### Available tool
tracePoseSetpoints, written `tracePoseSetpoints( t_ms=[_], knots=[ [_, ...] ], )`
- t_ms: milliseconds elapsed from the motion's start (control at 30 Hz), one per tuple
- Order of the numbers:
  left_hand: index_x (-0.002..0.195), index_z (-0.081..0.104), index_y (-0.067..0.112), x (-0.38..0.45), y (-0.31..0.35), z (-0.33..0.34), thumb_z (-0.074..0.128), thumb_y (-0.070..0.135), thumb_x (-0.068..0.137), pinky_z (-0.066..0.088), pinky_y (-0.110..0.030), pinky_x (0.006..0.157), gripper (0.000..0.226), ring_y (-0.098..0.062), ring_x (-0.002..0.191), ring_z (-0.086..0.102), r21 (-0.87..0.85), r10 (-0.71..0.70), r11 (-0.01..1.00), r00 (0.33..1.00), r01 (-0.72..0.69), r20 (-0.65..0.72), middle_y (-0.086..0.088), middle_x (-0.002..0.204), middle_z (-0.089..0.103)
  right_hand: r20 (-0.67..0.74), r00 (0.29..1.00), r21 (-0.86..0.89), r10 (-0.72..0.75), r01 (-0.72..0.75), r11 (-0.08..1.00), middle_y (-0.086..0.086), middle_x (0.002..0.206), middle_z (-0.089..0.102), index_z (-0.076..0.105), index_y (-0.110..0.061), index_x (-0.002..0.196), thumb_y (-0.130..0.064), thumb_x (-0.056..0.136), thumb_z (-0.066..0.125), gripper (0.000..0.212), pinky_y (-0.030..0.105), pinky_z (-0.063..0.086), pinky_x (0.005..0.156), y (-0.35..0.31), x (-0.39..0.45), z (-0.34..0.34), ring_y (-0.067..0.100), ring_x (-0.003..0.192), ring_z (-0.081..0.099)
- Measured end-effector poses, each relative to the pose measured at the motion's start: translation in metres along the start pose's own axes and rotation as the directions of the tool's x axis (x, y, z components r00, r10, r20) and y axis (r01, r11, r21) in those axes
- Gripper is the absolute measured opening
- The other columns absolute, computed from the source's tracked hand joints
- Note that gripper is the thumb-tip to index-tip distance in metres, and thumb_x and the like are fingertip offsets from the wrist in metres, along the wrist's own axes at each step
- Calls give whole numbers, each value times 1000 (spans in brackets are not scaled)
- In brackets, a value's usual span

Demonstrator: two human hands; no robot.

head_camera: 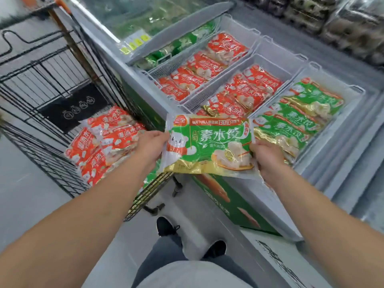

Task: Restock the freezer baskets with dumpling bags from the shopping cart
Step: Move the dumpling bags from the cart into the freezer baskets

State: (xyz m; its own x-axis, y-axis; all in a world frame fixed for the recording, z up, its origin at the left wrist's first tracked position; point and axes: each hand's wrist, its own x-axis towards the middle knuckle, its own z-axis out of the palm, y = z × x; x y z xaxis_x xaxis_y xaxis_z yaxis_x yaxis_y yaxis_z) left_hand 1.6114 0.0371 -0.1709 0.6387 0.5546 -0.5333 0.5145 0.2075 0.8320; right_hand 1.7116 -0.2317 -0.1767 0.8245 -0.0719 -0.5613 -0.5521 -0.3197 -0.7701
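Shop aisle, grey floor, open chest freezer on my right with its glass lid slid back. I see wire baskets inside, side by side: two baskets of red dumpling bags, and nearest me a basket of green dumpling bags, bags overlapping in rows. Black wire shopping cart stands on my left, touching the freezer front, with a pile of red bags in its bottom.

I hold one green dumpling bag flat, print facing up, in the air between cart and freezer, just over the freezer's near edge and close beside the green basket. Left hand grips the bag's left edge, fingers curled under, thumb on top. Right hand grips the right edge the same way. Both arms stretched forward. Below, my black shoes and dark trousers on the floor by the freezer's green front panel.
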Motion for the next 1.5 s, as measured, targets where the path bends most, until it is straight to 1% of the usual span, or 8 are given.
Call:
tracePoseSetpoints(
  t_ms=[200,300,533,833,1000,1267,1367,1500],
  knots=[
    [79,69,5,-3,27,105,72,29,81,56,-52,84,24,-29,78,68,203,89,973,990,-110,109,-16,83,73,-134,988,107,71,-57,993,12,75,66,68,-11,71,-10,82,63,12,36,46,66,21,20,-99,24,68,58],
    [78,68,8,8,43,153,73,35,74,55,-42,61,28,-25,63,60,270,97,953,984,-134,147,-19,76,68,-205,974,159,101,-68,985,7,76,73,72,-10,76,-16,77,66,9,40,57,75,26,39,-132,30,73,66],
    [65,59,11,69,70,258,69,18,90,35,-20,48,28,-16,47,48,334,77,926,955,-175,288,-2,52,55,-315,939,213,137,-70,974,9,73,67,68,-10,74,-7,89,58,18,31,41,56,16,96,-167,19,57,56],
    [69,68,13,184,104,380,71,20,78,52,-42,75,12,-31,73,60,511,-2,817,885,-268,466,-20,75,65,-506,837,142,210,-160,977,2,80,67,66,-20,78,-12,90,57,17,36,50,71,-12,210,-177,22,75,60],
    [84,67,6,222,115,438,61,8,90,38,-25,55,9,-21,59,49,543,-66,796,853,-268,517,-6,62,56,-513,818,206,262,-179,962,1,81,69,67,-19,75,-3,89,54,25,27,51,66,-19,268,-185,18,75,64],
    [82,66,4,267,110,508,60,9,92,40,-29,65,13,-21,59,50,578,-42,735,828,-353,559,-9,69,57,-489,807,244,331,-237,940,7,92,72,68,-10,100,-19,88,60,17,30,50,71,-21,333,-196,21,85,66],
    [107,69,6,273,102,516,58,7,92,47,-19,69,19,-26,87,64,665,5,479,759,-573,651,-10,99,67,-407,867,44,288,-296,954,-1,96,65,59,-15,105,-28,77,72,34,34,53,83,-14,343,-190,21,95,64],
    [147,36,1,278,80,514,63,23,91,30,-41,114,66,-37,137,38,536,83,123,547,-835,833,-19,148,42,-341,937,-366,73,-204,908,9,142,47,42,-16,143,-32,75,76,78,36,39,108,0,353,-180,27,131,44]
  ],
)
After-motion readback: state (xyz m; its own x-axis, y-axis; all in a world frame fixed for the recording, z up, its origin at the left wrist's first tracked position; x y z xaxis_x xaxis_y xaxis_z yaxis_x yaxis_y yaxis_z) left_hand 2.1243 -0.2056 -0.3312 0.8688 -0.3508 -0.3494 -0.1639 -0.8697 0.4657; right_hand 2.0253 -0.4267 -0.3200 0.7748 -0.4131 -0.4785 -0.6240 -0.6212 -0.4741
